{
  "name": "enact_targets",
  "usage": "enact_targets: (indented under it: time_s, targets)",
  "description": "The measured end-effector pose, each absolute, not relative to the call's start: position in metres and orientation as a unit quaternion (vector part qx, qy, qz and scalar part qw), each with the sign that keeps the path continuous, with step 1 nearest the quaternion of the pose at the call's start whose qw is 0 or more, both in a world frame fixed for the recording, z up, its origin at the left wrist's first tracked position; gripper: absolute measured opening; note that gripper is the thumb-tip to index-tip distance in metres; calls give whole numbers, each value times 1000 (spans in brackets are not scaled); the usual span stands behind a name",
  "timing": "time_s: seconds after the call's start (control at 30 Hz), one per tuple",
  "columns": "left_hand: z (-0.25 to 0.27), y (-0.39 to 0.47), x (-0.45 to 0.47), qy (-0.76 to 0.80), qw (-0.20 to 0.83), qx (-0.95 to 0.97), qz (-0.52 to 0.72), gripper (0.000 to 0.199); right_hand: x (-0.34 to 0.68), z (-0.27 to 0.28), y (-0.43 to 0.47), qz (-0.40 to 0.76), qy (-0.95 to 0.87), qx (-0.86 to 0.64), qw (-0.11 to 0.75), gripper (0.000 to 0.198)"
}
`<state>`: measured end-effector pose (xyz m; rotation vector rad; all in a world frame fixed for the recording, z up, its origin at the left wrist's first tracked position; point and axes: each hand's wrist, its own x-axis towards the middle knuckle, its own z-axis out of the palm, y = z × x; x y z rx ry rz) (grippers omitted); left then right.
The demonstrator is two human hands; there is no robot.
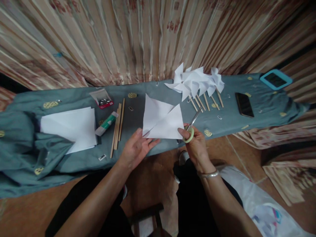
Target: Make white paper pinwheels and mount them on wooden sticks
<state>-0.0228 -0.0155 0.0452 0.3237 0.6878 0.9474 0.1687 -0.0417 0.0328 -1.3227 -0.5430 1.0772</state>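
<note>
A white square of paper (164, 120) with slits cut in from its corners is held at the cloth's front edge. My left hand (137, 146) has its lower left corner between the thumb and the fingers, which stretch underneath. In my right hand (196, 141) is a pair of scissors (191, 126) with pale green handles, blades pointing up and away. The right thumb also presses on the paper's lower right corner. Just beyond lie several white paper pinwheels (195, 82) on wooden sticks.
Left of the paper are several wooden sticks (116, 128), a green and white glue stick box (107, 123), a small pack of metal pins (102, 99) and a paper stack (71, 126) partly under bunched cloth. A phone (244, 104) and a blue-framed timer (276, 79) lie right.
</note>
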Motion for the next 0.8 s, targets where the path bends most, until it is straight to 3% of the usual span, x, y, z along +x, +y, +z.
enact_targets:
  time_s: [0.23, 0.47, 0.8]
  targets:
    - [40, -32, 3, 381, 798, 203, 420, 26, 147, 29, -41, 504, -204, -577, 609, 35]
    - [36, -29, 13, 499, 723, 179, 444, 35, 132, 34, -46, 529, -246, -579, 570, 40]
    - [29, -6, -9, 535, 630, 302, 475, 41, 146, 46, -70, 642, -376, -523, 416, 44]
